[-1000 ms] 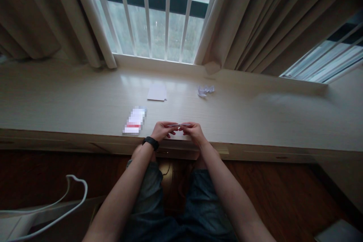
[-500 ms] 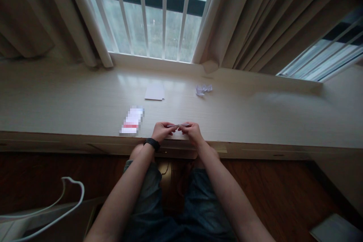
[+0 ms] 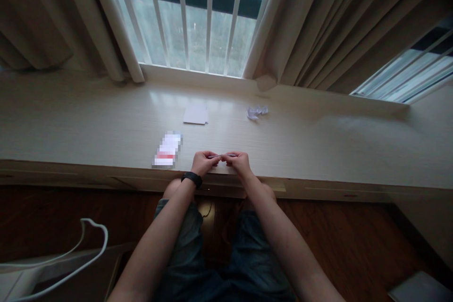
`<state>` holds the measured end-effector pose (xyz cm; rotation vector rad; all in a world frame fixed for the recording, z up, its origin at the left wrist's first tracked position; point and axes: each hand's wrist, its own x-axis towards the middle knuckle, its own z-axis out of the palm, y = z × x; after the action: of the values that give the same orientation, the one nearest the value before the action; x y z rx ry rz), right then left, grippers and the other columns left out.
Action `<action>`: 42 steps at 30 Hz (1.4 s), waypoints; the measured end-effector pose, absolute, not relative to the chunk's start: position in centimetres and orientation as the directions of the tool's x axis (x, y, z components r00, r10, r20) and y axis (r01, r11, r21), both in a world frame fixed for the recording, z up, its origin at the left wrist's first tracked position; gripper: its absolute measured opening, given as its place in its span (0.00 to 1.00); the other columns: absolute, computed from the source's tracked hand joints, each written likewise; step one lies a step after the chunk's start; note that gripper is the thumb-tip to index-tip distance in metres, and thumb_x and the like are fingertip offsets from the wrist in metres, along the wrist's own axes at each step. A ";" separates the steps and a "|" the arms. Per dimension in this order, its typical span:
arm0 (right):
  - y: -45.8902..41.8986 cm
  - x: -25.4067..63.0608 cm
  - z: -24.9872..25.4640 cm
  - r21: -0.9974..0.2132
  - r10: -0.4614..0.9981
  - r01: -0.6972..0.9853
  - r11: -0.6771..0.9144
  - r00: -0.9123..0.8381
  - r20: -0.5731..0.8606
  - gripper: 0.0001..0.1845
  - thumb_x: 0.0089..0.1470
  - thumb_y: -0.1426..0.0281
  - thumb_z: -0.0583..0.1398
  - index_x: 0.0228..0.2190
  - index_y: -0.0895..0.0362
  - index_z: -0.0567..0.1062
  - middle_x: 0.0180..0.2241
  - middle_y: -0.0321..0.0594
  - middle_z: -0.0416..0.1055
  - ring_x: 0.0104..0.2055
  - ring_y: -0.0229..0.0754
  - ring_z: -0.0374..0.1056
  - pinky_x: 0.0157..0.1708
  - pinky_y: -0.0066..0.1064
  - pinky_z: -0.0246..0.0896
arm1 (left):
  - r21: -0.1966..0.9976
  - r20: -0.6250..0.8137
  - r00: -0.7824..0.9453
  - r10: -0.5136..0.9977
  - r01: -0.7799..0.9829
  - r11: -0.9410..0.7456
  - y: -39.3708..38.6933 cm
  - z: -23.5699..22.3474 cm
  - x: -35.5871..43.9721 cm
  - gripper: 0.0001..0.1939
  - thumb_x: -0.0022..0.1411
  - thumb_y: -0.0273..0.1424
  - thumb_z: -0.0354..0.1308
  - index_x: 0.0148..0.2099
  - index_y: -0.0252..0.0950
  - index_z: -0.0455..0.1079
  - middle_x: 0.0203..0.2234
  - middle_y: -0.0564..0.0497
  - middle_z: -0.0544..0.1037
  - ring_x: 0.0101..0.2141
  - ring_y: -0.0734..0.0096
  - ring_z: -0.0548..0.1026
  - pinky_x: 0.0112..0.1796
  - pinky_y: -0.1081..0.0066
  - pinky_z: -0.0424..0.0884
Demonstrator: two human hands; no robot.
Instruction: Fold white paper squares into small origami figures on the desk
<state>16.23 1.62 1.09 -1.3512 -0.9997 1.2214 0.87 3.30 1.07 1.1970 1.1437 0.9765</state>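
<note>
The left hand (image 3: 203,163) and right hand (image 3: 241,163) have edged together, this side of the paper stack (image 3: 195,115), fingers pinching thin paper (image 3: 231,155).

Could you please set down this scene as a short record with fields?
left hand: fingers pinching thin white paper; dark wristband on the wrist
right hand: pinching thin white paper too; whether one piece or two, cannot tell
surface: pale countertop below a barred window
beyond hands: flat white sheets; crumpled paper to their right
left of hands: pixelated item, details unreadable
</note>
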 end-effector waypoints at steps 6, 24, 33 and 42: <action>1.0 16.8 1.7 -0.989 0.990 -0.070 -0.134 0.024 -0.136 0.23 0.42 0.51 0.65 0.28 0.59 0.79 0.28 0.45 0.77 0.30 0.41 0.71 0.28 0.30 0.65 | 0.991 -0.117 0.208 0.971 -0.032 0.126 3.3 1.3 0.5 0.22 0.44 0.43 0.69 0.35 0.30 0.75 0.25 0.47 0.78 0.25 0.71 0.74 0.28 0.72 0.70; 1.6 17.1 0.5 -0.995 0.995 0.026 -0.098 -0.029 -0.099 0.21 0.36 0.53 0.69 0.26 0.59 0.77 0.24 0.41 0.75 0.24 0.39 0.69 0.25 0.30 0.65 | 0.997 -0.038 0.162 0.986 0.076 0.026 3.5 0.6 0.6 0.22 0.48 0.48 0.64 0.34 0.33 0.72 0.20 0.51 0.75 0.19 0.75 0.69 0.20 0.75 0.64; 1.5 17.1 0.8 -0.984 0.985 -0.074 -0.164 -0.069 -0.159 0.23 0.35 0.53 0.69 0.27 0.60 0.77 0.28 0.45 0.77 0.30 0.44 0.74 0.32 0.36 0.71 | 0.996 -0.007 0.184 0.983 0.088 -0.010 3.4 0.7 0.7 0.22 0.50 0.48 0.63 0.34 0.33 0.73 0.19 0.52 0.74 0.18 0.75 0.68 0.19 0.75 0.63; 1.5 17.5 0.9 -0.992 0.992 0.115 -0.054 -0.110 -0.067 0.20 0.48 0.53 0.62 0.32 0.58 0.78 0.30 0.43 0.77 0.31 0.46 0.74 0.32 0.36 0.71 | 0.983 0.053 0.215 0.975 0.160 -0.089 3.3 0.7 0.3 0.22 0.53 0.46 0.60 0.40 0.32 0.75 0.18 0.54 0.72 0.18 0.77 0.67 0.20 0.77 0.61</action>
<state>17.52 1.49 0.86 -1.2817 -1.3483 1.2844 0.31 3.29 0.68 1.4787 1.1350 1.0160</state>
